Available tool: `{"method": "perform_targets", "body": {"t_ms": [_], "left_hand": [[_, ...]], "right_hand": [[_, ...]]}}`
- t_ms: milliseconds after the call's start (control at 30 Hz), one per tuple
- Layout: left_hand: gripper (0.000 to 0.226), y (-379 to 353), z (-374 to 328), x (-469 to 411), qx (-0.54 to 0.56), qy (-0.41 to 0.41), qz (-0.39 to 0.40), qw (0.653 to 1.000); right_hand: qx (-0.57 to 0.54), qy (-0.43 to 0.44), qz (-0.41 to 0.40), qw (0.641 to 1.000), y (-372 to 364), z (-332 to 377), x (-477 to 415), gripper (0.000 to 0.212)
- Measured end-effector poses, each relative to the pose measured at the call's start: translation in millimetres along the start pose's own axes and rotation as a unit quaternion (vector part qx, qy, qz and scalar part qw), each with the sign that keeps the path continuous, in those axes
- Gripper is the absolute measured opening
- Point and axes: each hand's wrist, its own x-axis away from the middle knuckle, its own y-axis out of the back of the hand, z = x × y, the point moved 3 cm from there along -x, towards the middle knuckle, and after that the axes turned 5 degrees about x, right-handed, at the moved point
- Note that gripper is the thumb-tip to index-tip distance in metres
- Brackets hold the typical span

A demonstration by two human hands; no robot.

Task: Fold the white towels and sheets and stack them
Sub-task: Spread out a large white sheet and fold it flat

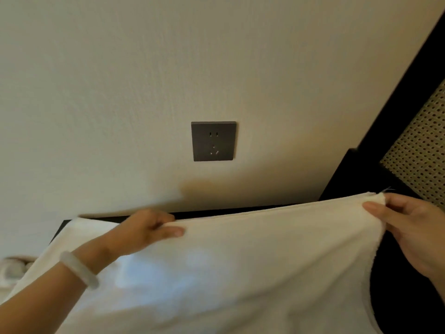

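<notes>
Left hand [147, 231] reaches forward, fingers curled, thumb extended (pale bangle on wrist). Right hand [409, 227] raised at right, thumb and fingers pinched.

Dark tabletop [240, 210] against wall; only far edge, left corner and right portion visible. White towel [216, 273] spread over most of it. More white cloth [12, 268] at left, support unclear.

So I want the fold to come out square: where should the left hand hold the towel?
At the far left corner, from above. The right hand pinches the right corner of the towel, but the left hand grips partway along the top edge, so the left end sags.
</notes>
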Motion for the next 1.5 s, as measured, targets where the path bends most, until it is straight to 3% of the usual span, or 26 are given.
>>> {"method": "perform_targets", "body": {"t_ms": [67, 233, 400, 767, 933, 1033, 1167, 1333, 1500], "left_hand": [[0.059, 16, 8, 6, 0.024, 0.013, -0.087, 0.996], [0.053, 16, 7, -5, -0.027, 0.028, -0.096, 0.995], [0.031, 24, 12, 5, -0.051, -0.019, -0.106, 0.993], [0.029, 68, -67, 49, -0.105, -0.050, -0.202, 0.972], [0.041, 113, -137, 87, -0.163, -0.107, -0.336, 0.921], [0.046, 137, -174, 114, -0.201, -0.138, -0.372, 0.896], [0.045, 162, -209, 148, -0.205, -0.177, -0.365, 0.891], [0.045, 184, -234, 179, -0.201, -0.181, -0.337, 0.902], [0.048, 185, -223, 172, -0.207, -0.113, -0.242, 0.941]], "right_hand": [[0.040, -0.015, 0.002, 0.999, -3, -1, -2, 0.029], [0.088, -0.063, -0.060, 0.992, -42, -24, -11, 0.012], [0.034, -0.024, -0.075, 0.996, -37, -15, -10, 0.026], [0.023, 0.062, -0.040, 0.997, -42, 77, 20, 0.027], [0.004, 0.147, -0.067, 0.987, -33, 153, 53, 0.024], [0.015, 0.189, -0.071, 0.979, -30, 192, 83, 0.025], [-0.001, 0.209, -0.067, 0.976, -21, 229, 121, 0.028], [-0.020, 0.176, -0.023, 0.984, -9, 249, 148, 0.022], [-0.007, 0.084, 0.021, 0.996, -19, 232, 122, 0.022]]}}
